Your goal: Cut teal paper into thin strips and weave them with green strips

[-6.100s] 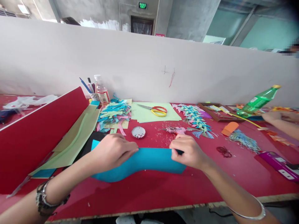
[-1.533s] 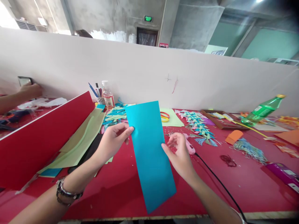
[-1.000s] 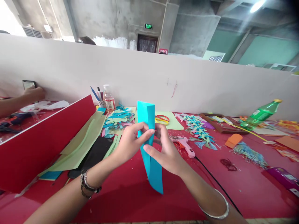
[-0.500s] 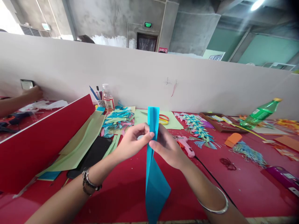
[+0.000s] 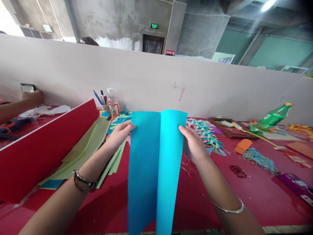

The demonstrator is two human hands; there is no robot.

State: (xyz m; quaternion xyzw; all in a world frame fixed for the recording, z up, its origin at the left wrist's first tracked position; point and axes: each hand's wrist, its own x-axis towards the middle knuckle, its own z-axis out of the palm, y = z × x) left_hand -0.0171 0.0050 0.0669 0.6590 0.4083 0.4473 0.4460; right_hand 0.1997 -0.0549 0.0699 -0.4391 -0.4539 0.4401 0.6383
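A blue sheet of paper (image 5: 144, 163) is held upright in front of me, spread wide with a fold running down its middle. My left hand (image 5: 121, 133) pinches its left edge near the top, thumb in front. On the opposite edge, my right hand (image 5: 194, 142) grips the paper the same way, its other fingers partly behind the sheet. The lower end hangs down over the red table (image 5: 105, 212). Green paper strips (image 5: 118, 160) lie beside my left forearm. Behind my right hand is a braided-looking piece of cut blue, green and pink paper (image 5: 206, 132).
A red divider (image 5: 53, 147) stands at left, with green paper sheets (image 5: 80, 150) along it. Farther back are a clear bottle (image 5: 113, 104) and a pen cup (image 5: 105, 108). At right are a tilted green bottle (image 5: 274, 119), colored thread (image 5: 260, 160) and a purple device (image 5: 294, 186). Another person's hand (image 5: 34, 98) holds a phone.
The blue paper was folded narrow with both hands together at its middle. Now it is opened out, and my hands have moved apart to its two side edges.
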